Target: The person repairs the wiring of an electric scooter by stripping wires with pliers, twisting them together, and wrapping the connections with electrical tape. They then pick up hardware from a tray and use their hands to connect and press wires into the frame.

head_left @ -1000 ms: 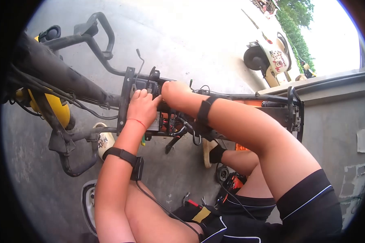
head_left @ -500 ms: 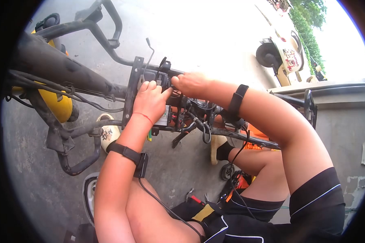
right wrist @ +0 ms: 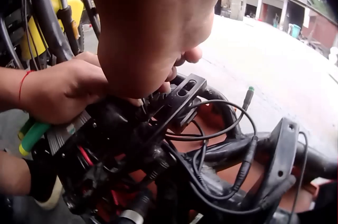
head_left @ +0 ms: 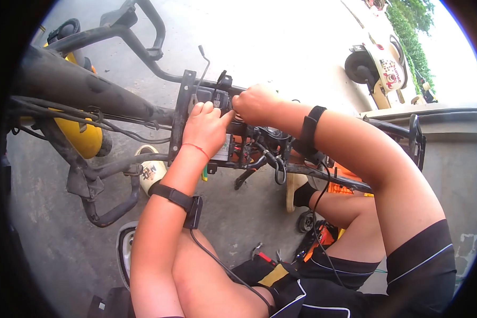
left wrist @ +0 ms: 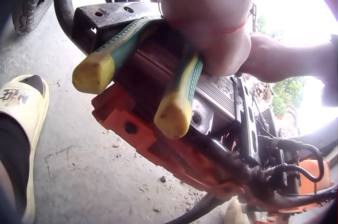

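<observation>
My left hand (head_left: 205, 127) lies over a finned metal box (head_left: 223, 149) on a bare black vehicle frame, fingers bent beside a small black box (head_left: 204, 95). Its thumb side reaches toward my right hand (head_left: 257, 103). The spread green-and-yellow handles of a pair of pliers (left wrist: 108, 60) stick out beneath the left wrist; their other end is hidden. In the right wrist view, my right hand's curled fingers pinch at a small dark metal part (right wrist: 150, 101) beside a slotted black bracket (right wrist: 182, 97). I cannot tell what the left fingertips hold.
Black cables (right wrist: 248, 163) loop over the frame tubes behind the bracket. An orange panel (left wrist: 153, 145) hangs below. Footrest tubes and a yellow part (head_left: 79, 137) stand left. A hammer (head_left: 264, 256) lies near the lap. A cream scooter (head_left: 389, 74) stands beyond.
The head view has shifted, so the frame sits farther right. My right hand has turned at the wrist and its bent fingers show more. The left hand keeps its place over the finned box.
</observation>
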A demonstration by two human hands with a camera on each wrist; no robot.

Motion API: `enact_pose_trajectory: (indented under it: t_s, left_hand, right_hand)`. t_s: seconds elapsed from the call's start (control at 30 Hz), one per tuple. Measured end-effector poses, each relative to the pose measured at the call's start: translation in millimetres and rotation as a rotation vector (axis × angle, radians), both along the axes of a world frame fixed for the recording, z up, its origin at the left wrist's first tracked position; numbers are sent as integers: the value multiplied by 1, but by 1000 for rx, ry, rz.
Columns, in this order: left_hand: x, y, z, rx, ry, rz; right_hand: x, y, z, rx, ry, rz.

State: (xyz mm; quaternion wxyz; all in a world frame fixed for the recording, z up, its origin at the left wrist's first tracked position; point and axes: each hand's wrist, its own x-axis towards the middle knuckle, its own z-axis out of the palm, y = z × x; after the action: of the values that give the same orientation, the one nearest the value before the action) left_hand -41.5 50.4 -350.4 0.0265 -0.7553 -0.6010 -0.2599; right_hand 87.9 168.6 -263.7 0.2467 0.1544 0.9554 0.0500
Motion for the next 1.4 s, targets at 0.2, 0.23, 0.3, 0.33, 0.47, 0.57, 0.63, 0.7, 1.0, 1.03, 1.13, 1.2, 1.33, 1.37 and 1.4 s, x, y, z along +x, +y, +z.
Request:
enact_pose_trajectory:
  t_s: [0.2,0.23,0.3,0.33,0.47,0.57,0.63,0.7,1.0,1.03,1.13,1.2,1.33,1.37,1.4]
  left_hand:
    - [0,-1,2,-41,-4,-9]
    - [0,-1,2,-27,3,-1]
    - [0,0,1,-10,15,10]
    - [-1,1,0,-8,3,8]
    - [-1,0,0,-32,-1,-7]
    - [0,-1,5,-99,-51,-11]
    - [-1,1,2,-58,-28,-4]
    - [-2,0,-1,-31,-3,2]
    - [-2,0,-1,-28,-28,-5]
    - [-2,0,-1,-24,-25,-6]
    - [-2,0,-1,-25,-16,-7]
    - [-2,0,0,-28,-10,-6]
    - [-3,0,3,-62,28,-10]
    - [-3,0,3,-95,68,-12]
    - [-2,-1,2,-99,68,-14]
  right_hand:
    - [-9,-7,0,-90,16,-321]
    - [-10,-5,-1,-87,38,-343]
    - [-15,0,-6,-190,42,-661]
    - [-18,4,-9,-298,43,-975]
    - [-11,15,-13,-197,-290,-280]
    - [-15,-5,7,-225,-228,-350]
    - [-23,-12,2,-318,-99,-910]
    - [-16,-14,0,-286,-77,-810]
    - [12,-6,-4,-46,89,-449]
    - [14,-2,-5,-8,127,-263]
    - [14,1,-3,25,113,-39]
    - [12,2,1,22,62,1]
    - [7,0,-2,96,8,244]
    - [7,-2,-4,172,-21,377]
    - [8,0,-5,167,-20,376]
